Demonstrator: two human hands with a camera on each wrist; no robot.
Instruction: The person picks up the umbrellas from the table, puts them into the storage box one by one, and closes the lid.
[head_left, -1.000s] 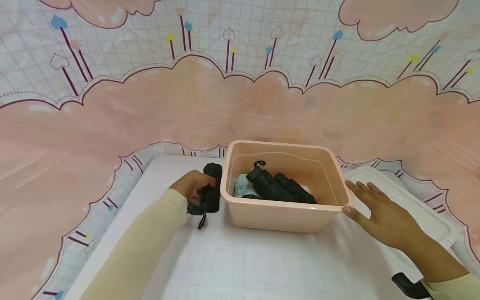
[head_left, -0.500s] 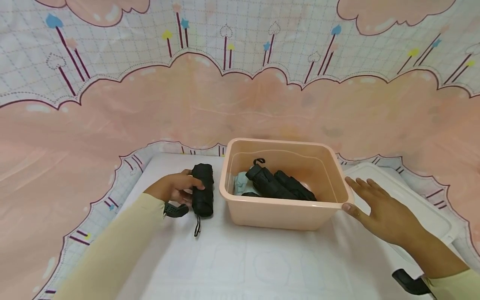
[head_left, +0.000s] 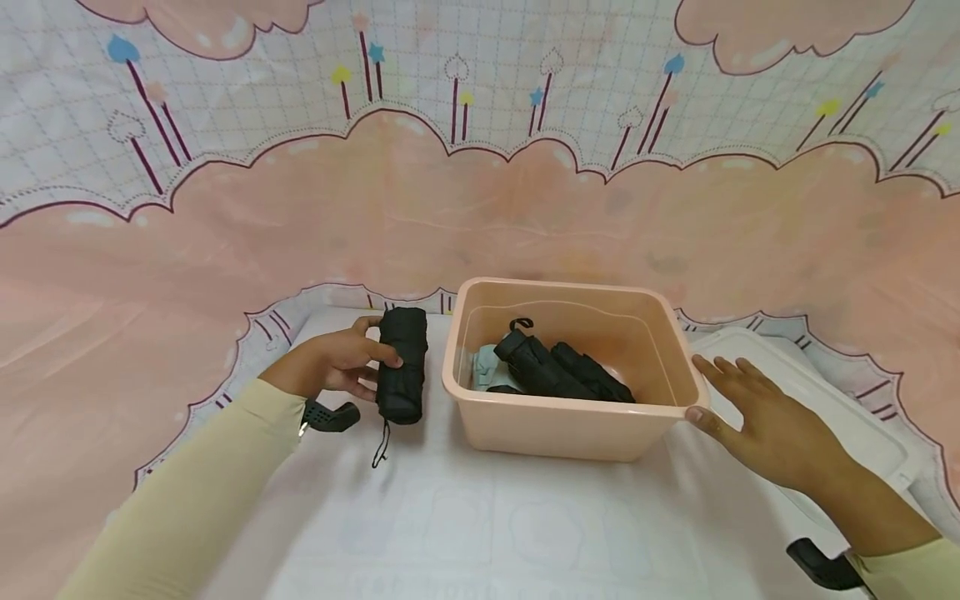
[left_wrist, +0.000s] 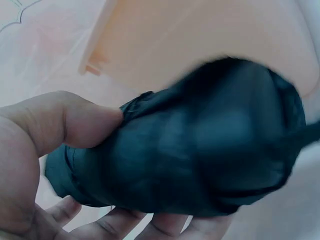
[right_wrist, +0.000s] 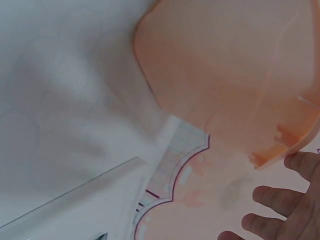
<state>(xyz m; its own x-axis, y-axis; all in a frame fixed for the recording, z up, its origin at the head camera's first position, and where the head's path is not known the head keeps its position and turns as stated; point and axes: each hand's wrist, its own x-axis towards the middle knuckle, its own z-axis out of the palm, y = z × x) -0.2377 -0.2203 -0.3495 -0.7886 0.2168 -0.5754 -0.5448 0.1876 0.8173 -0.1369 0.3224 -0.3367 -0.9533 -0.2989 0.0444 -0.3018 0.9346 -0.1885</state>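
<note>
- Reference: clock directions are read in the head view, about the peach, rectangular, open-topped plastic bin (head_left: 551, 429) on the white-covered table (head_left: 465, 517).
- Workpiece: a black, cylindrical fabric bundle (head_left: 402, 367), apparently a folded umbrella, is at 9 o'clock, just beside the bin and apart from it. Contact with the table cannot be confirmed.
- Left hand (head_left: 337, 360): at the bundle's 9 o'clock side; thumb and fingers clamped around it.
- Right hand (head_left: 772, 429): at 3 to 4 o'clock; fingers straight and apart, tips at the bin rim, gripping nothing.
- Bin contents: two black fabric rolls (head_left: 540, 367) lie slanted near the centre; a pale blue soft item (head_left: 486, 365) is at 9 o'clock.
- Caution, snagging: the thin black cord loop (head_left: 381, 446) hangs at the bundle's 6 o'clock end and could catch on the rim if trailed across it.
- Caution, slipping: smooth fabric could slide through the fingers if the thumb relaxes.
- Caution, bin shift: a knock from 9 o'clock could push the bin towards the white, flat, rectangular lid (head_left: 817, 400) at 3 o'clock, since the right hand only steadies it lightly, as judged.
</note>
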